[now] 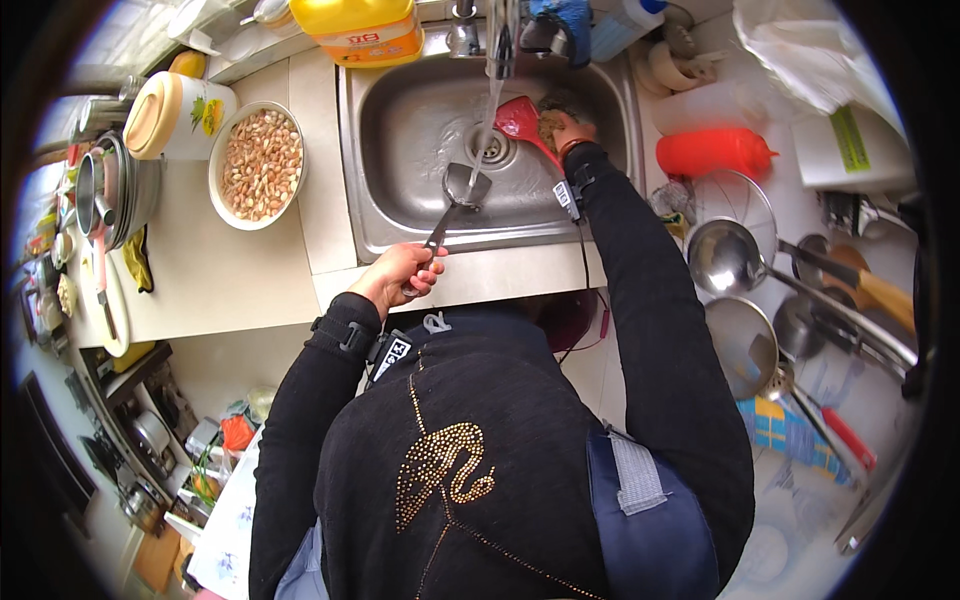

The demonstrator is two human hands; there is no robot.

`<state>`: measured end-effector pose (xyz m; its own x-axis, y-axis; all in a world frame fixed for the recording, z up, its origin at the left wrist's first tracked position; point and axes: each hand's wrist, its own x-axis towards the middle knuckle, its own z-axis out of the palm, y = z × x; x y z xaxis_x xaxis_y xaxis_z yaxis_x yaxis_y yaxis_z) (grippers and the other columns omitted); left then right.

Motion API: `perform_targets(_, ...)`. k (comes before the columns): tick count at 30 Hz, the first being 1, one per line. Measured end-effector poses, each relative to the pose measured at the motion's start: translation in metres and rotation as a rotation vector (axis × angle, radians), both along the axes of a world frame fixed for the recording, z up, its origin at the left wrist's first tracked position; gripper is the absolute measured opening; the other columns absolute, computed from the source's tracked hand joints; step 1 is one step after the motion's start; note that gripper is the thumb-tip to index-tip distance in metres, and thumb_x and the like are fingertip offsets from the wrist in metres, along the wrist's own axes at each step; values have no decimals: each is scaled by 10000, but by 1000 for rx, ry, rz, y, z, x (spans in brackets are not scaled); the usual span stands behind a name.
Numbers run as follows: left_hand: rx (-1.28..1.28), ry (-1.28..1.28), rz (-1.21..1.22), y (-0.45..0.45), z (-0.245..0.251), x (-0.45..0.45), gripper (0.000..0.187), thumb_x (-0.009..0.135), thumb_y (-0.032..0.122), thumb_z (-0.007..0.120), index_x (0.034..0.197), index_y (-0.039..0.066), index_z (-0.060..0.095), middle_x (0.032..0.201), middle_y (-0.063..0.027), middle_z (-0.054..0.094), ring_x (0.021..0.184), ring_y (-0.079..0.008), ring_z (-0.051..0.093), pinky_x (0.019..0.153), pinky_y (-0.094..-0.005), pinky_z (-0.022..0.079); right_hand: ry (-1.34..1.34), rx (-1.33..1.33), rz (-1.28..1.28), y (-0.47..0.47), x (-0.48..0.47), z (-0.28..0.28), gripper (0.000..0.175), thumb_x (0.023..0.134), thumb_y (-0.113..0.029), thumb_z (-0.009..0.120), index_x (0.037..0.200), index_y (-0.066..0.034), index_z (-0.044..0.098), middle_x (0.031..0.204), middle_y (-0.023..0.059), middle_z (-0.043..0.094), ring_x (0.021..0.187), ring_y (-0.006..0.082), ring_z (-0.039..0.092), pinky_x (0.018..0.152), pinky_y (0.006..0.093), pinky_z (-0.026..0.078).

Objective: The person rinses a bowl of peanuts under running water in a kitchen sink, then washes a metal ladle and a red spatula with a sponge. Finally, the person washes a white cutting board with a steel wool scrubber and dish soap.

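My left hand (405, 271) grips the dark handle of a metal spatula (466, 186) at the sink's front edge. Its blade is inside the stainless steel sink (390, 150), under the stream of water (486, 127) from the faucet (501, 41). At the sink's right side, my right hand (576, 133) has its fingers on a brown, rough-looking scrubber (551, 124), partly hidden by the hand. A red spatula (519, 120) lies just left of that hand, its blade near the drain (493, 148) and its handle slanting toward the front.
A bowl of peanuts (259, 165) and a lidded white canister (180, 116) stand left of the sink. Behind it is a yellow detergent jug (358, 34). At right lie a red squeeze bottle (712, 154), a metal ladle (724, 255) and a strainer (741, 349).
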<state>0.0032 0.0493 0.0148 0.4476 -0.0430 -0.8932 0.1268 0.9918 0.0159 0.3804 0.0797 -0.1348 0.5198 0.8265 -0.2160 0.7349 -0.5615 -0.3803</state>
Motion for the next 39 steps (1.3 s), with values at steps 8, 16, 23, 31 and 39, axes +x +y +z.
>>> perform_targets(8,-99,-35,63,4,-1,-4,240,968,63,314,1158,-4,446,778,-57,471,481,-35,329,357,-158,276,61,-8,-197,14,15,-31,300,686,-207,696,946,-60,666,967,148,660,964,325,597,881,376,467)
perform_targets(16,-127,-21,38,13,6,-4,240,962,44,311,1169,4,425,753,-35,465,468,-19,311,352,-149,271,239,359,139,-13,-65,21,253,689,-140,671,933,-99,616,1015,203,502,946,382,534,875,409,456)
perform_targets(23,-113,9,29,16,9,-4,243,981,65,304,1162,-1,452,733,-27,468,445,-12,305,338,-142,276,390,-36,917,-21,-133,-45,298,788,-96,571,1062,-175,657,1141,207,522,1056,403,519,946,395,434)
perform_targets(31,-97,49,19,16,15,-5,274,995,80,317,1191,-27,475,696,-8,471,423,-2,305,316,-133,282,295,-436,710,10,-98,-35,345,837,-224,591,1173,-150,615,1235,172,532,1122,313,530,942,380,450)
perform_targets(39,-66,68,-22,16,3,-6,306,998,92,311,1238,-27,459,709,-12,475,431,1,314,319,-128,276,-356,-734,1398,6,-99,-51,235,829,-251,517,902,-154,719,1004,100,684,951,250,637,878,433,470)
